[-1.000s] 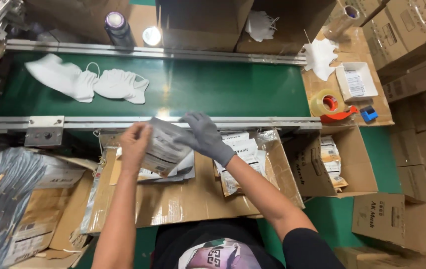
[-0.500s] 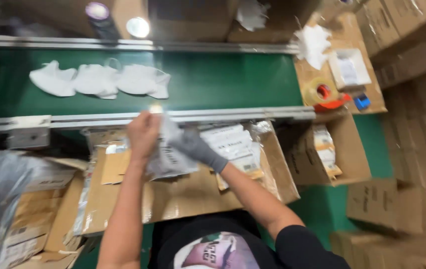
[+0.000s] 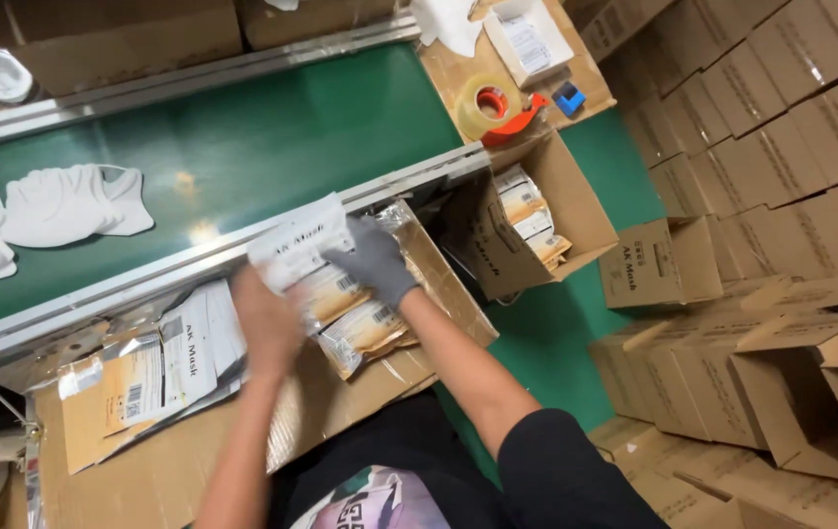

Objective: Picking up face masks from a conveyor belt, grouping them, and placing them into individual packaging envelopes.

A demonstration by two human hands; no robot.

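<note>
Both of my hands hold one flat white packet (image 3: 296,250) just below the conveyor's metal rail. My bare left hand (image 3: 264,321) grips its lower left side. My right hand (image 3: 375,260), in a grey glove, grips its right edge. Beneath them lies a stack of tan and white packets (image 3: 365,328) on a cardboard tray (image 3: 184,451). More packets (image 3: 159,362) lie to the left on that tray. On the green conveyor belt (image 3: 272,147) white face masks (image 3: 56,206) lie at the left.
An open carton (image 3: 537,211) with packets stands at the right of the tray. A tape dispenser (image 3: 492,103) and a small blue object (image 3: 568,98) lie on cardboard past the belt's end. Stacked cardboard boxes (image 3: 782,294) fill the right side.
The view has swung right and tilted. My hands with the packet now sit over the right-hand stack. The masks on the belt have shifted towards the left edge of view.
</note>
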